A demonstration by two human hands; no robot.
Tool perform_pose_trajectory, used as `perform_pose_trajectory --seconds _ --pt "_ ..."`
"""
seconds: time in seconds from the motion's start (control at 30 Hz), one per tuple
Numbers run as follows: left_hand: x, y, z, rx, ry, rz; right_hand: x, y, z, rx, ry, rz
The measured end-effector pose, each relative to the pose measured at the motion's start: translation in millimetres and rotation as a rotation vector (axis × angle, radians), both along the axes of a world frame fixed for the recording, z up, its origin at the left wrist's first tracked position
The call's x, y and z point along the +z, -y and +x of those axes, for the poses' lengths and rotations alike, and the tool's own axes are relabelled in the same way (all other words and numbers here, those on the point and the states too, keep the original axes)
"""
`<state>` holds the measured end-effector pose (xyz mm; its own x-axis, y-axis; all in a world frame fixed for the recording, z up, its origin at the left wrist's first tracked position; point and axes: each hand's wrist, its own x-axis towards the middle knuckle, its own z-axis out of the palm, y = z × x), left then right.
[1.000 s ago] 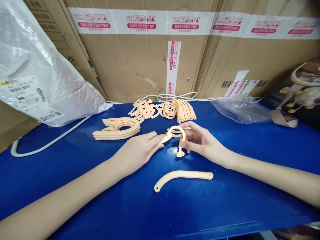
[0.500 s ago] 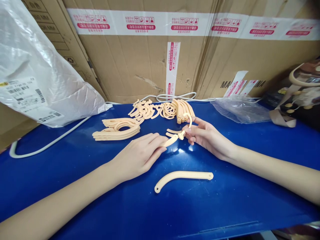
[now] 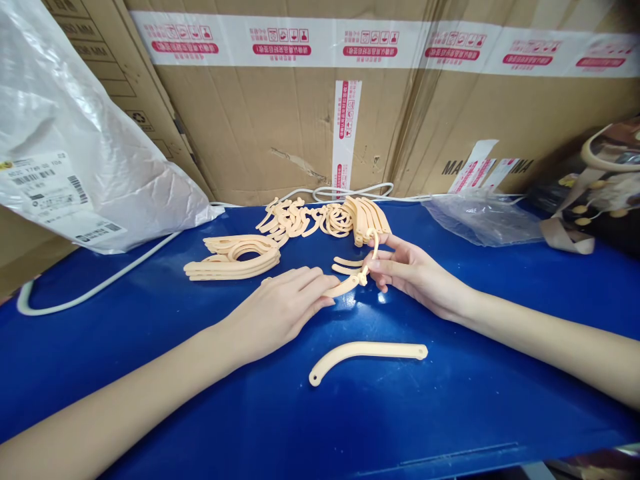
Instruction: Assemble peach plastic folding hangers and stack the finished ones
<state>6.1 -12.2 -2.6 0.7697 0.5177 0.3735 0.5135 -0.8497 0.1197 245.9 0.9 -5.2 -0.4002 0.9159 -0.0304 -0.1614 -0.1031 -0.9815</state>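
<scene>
My left hand (image 3: 287, 300) is closed on a beige plastic hanger arm (image 3: 344, 287), whose holed end sticks out to the right of the fingers. In my right hand (image 3: 413, 270) a beige hanger hook (image 3: 376, 248) is pinched between thumb and fingers, its curve upward. The hook's knobbed base meets the end of the arm; whether they are joined I cannot tell. Just behind lie two thin curved pieces (image 3: 349, 262), partly hidden by the right fingers. Nearer to me rests a loose hanger arm (image 3: 373, 350), bent at its left end.
Stacked hanger arms (image 3: 233, 268) lie at the left on the blue table (image 3: 250, 413). Farther back are a pile of hooks (image 3: 295, 220) and more arms (image 3: 369, 217). A white cable, a white parcel bag (image 3: 90, 133), a clear plastic bag (image 3: 480, 217) and cardboard boxes (image 3: 260, 113) surround them.
My right hand has turned the hook, and its base has come against the end of the arm. My left hand has barely moved.
</scene>
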Motion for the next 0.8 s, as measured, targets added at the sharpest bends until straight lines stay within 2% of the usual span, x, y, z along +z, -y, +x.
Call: perform_pose_trajectory --seconds 0.3,0.6,0.8 --pt "-3.8 -1.1 -0.4 -0.047 -0.070 0.207 -2.6 0.7 1.6 0.033 0.079 0.067" --pt "-3.4 1.7 1.5 -0.041 -0.134 0.266 -3.3 1.7 0.5 0.026 0.093 0.109" --pt "-3.1 3.7 1.2 -0.046 -0.161 0.254 -1.7 2.6 -0.8 0.015 0.086 0.122"
